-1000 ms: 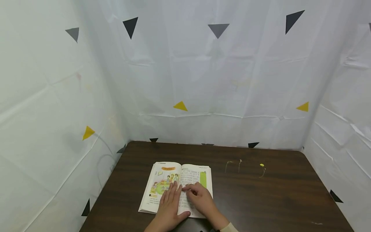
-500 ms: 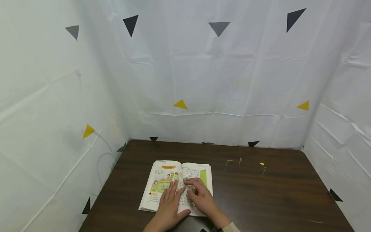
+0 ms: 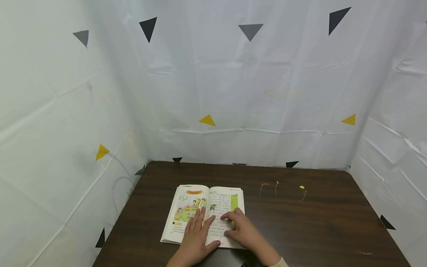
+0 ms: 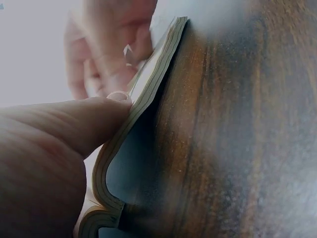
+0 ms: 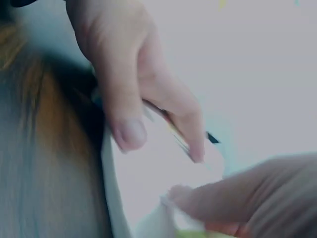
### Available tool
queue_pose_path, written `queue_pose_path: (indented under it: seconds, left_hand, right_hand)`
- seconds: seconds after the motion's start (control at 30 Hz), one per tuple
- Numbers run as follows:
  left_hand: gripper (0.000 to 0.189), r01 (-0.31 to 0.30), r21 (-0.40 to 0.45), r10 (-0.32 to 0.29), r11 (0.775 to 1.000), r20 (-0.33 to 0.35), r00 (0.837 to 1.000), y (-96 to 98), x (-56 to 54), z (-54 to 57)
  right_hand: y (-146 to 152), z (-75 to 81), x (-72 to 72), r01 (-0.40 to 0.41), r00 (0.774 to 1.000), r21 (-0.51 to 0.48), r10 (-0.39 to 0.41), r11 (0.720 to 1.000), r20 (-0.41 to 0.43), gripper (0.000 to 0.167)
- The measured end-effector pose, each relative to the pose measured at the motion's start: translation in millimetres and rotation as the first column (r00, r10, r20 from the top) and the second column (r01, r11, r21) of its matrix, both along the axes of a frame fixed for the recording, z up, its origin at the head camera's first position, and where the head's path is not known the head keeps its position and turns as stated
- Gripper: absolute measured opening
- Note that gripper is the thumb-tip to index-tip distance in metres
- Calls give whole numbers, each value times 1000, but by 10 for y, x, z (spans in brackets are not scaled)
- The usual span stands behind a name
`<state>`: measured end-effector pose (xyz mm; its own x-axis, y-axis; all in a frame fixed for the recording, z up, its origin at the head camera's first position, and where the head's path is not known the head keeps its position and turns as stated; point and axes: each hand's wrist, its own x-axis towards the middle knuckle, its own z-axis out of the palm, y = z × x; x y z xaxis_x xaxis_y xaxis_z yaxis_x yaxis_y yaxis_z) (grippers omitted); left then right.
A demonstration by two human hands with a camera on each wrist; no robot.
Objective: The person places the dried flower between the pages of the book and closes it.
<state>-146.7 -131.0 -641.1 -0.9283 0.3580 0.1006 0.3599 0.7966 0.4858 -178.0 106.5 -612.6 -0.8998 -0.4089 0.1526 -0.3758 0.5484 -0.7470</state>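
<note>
An open book [image 3: 227,200] lies on the dark wooden table, with a coloured picture on its left page and printed lines on its right. My left hand [image 3: 197,236] rests across the fold, fingers straight and thumb out along the book's near edge. On the right page, just beyond the left index finger, is a small flower with a thin stem [image 3: 212,207]. Over the lower right page is my right hand [image 3: 242,229], fingers loosely bent, index and thumb apart with nothing visible between them. The right wrist view shows the right thumb [image 5: 208,198] blurred, close over the page.
Farther right on the table lie two thin dried stems [image 3: 261,190] and a yellow flower on a curved stem [image 3: 302,188]. A small pale scrap [image 3: 365,253] is near the right front. White sheeting [image 3: 247,89] with printed triangles surrounds the table's back and sides.
My right hand has moved from the flower toward the right and slightly nearer, leaving it on the page. The left hand has stayed on the book, its index finger spread a little wider.
</note>
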Motion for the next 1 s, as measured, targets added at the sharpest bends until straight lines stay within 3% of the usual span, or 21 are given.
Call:
queue_pose_path:
  seconds: [0.13, 0.3, 0.5, 0.7, 0.8, 0.93, 1.0]
  left_hand:
    - [85, -4, -2, 4, 1000, 20, 1000, 12, -9, 18]
    - [85, 2, -9, -2, 1000, 38, 999, 15, -19, 31]
    - [85, 4, 2, -4, 1000, 60, 998, 1, -19, 19]
    - [85, 14, 2, -14, 1000, 65, 998, -2, -17, 10]
    - [85, 11, -5, -11, 1000, 57, 998, -4, -20, 6]
    - [85, 4, -4, -4, 1000, 43, 999, 2, -26, 8]
    - [85, 4, -1, -4, 1000, 39, 999, 6, -23, 10]
  right_hand:
    - [284, 86, 99, 10, 996, 116, -21, 993, 88, 61]
    - [549, 17, 194, 12, 980, 83, -28, 996, 198, 69]
    - [569, -111, 233, 64, 984, 61, -74, 996, 164, 58]
    - [533, -133, 248, 116, 983, 75, -125, 990, 136, 57]
    - [509, -145, 245, 151, 979, 104, -163, 983, 118, 68]
    - [462, -165, 233, 222, 967, 134, -236, 966, 96, 100]
    - [449, -172, 235, 238, 964, 149, -252, 960, 80, 104]
